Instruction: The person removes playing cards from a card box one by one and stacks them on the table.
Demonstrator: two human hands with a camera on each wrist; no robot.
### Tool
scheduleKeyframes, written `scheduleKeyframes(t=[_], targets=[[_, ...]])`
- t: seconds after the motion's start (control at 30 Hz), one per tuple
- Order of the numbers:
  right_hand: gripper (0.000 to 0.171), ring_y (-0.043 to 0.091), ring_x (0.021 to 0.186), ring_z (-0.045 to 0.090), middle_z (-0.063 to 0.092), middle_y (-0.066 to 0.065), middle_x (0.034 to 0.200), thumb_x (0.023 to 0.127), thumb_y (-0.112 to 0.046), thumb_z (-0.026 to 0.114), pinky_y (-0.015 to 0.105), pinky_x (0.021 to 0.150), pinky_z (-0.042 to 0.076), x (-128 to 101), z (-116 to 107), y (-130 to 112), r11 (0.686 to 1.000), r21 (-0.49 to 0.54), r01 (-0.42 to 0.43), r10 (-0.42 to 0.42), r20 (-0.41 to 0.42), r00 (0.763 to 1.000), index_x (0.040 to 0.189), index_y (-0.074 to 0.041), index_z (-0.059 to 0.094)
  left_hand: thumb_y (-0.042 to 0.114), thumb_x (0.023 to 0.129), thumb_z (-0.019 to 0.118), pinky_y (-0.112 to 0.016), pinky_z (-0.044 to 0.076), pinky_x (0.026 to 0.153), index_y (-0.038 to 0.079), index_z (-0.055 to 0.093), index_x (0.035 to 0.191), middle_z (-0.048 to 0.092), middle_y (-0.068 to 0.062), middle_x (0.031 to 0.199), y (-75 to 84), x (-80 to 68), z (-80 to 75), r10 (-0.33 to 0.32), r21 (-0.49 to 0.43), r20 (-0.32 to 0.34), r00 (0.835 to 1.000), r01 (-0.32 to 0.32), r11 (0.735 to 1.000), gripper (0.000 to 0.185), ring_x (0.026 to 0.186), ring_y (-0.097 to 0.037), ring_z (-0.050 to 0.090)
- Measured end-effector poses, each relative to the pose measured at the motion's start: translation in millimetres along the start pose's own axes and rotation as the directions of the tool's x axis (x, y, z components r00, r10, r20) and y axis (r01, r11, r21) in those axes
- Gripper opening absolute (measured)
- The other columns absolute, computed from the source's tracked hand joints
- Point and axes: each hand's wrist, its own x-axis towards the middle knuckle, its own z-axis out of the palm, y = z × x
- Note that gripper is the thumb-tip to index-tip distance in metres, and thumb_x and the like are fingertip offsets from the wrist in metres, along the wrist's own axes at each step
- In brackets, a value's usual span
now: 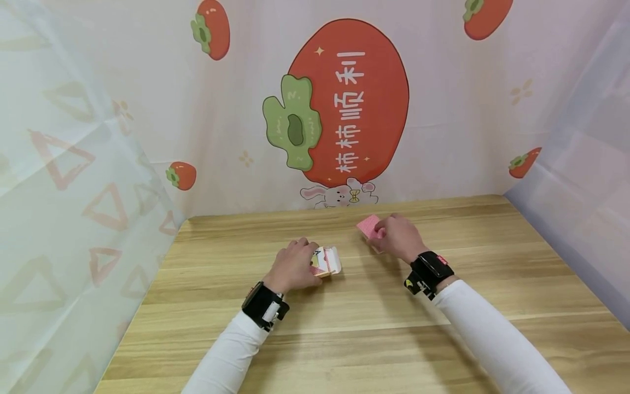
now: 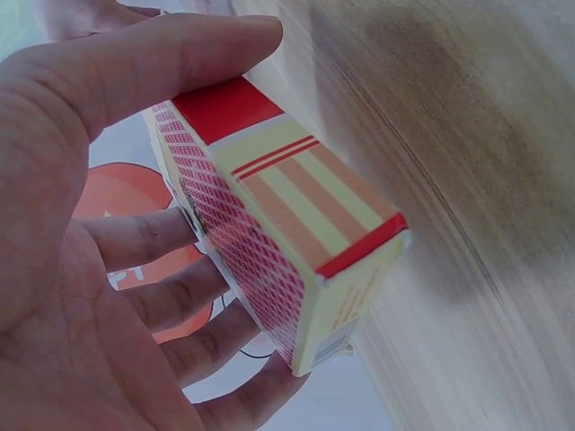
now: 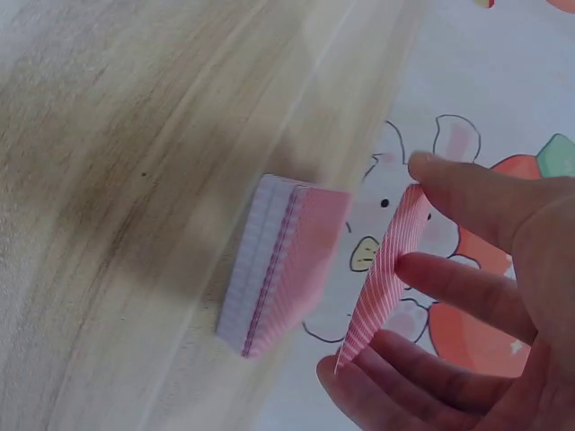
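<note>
My left hand [image 1: 295, 266] grips a playing card box [image 2: 310, 193] between thumb and fingers, low over the table at centre. The box has a red lattice print, with red and tan stripes along its side. Its white flap [image 1: 336, 260] stands open at the right end, toward the other hand. Farther back and to the right, my right hand [image 1: 400, 236] holds a red-patterned playing card [image 3: 386, 278] by its edges, thumb at one end and fingertips at the other. Beside that card, a squared deck of playing cards [image 3: 301, 269] rests on the wooden table, red back up.
The wooden table [image 1: 236, 355] ends at a back curtain [image 1: 236, 109] printed with persimmons and a rabbit. Pale curtains also hang along the left [image 1: 74, 191] and right [image 1: 590, 153] sides.
</note>
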Motion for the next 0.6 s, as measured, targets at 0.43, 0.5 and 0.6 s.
scheduleKeyframes(t=[0.43,0.5,0.6], targets=[[0.036,0.033,0.090,0.057,0.064,0.020,0.102,0.083,-0.031,0.084,0.046,0.075,0.052,5,10,8,0.996,-0.012,-0.088,0.089,0.008,0.996,0.103,-0.002,0.078,0.034,0.069,0.092,-0.051,0.049,0.089,0.006,0.062,0.134,0.061,-0.012,0.123,0.8,1.7,0.2,-0.005,0.007,0.012,1.000,0.005,1.000,0.076,0.110,-0.030,0.056],[0.036,0.034,0.090,0.057,0.064,0.020,0.102,0.083,-0.032,0.084,0.047,0.076,0.052,6,13,10,0.996,-0.022,-0.089,0.089,0.005,0.996,0.103,-0.002,0.078,0.034,0.070,0.092,-0.051,0.049,0.089,0.006,0.062,0.134,0.061,-0.012,0.123,0.9,1.9,0.1,-0.004,0.009,0.013,1.000,0.004,1.000,0.076,0.110,-0.030,0.056],[0.037,0.033,0.091,0.058,0.066,0.020,0.102,0.083,-0.033,0.083,0.047,0.077,0.052,7,16,12,0.995,-0.044,-0.086,0.086,0.002,0.996,0.103,-0.002,0.078,0.034,0.070,0.092,-0.051,0.049,0.090,0.006,0.062,0.134,0.061,-0.012,0.123,0.9,2.1,0.2,-0.005,0.012,0.015,1.000,0.005,1.000,0.076,0.110,-0.030,0.056]])
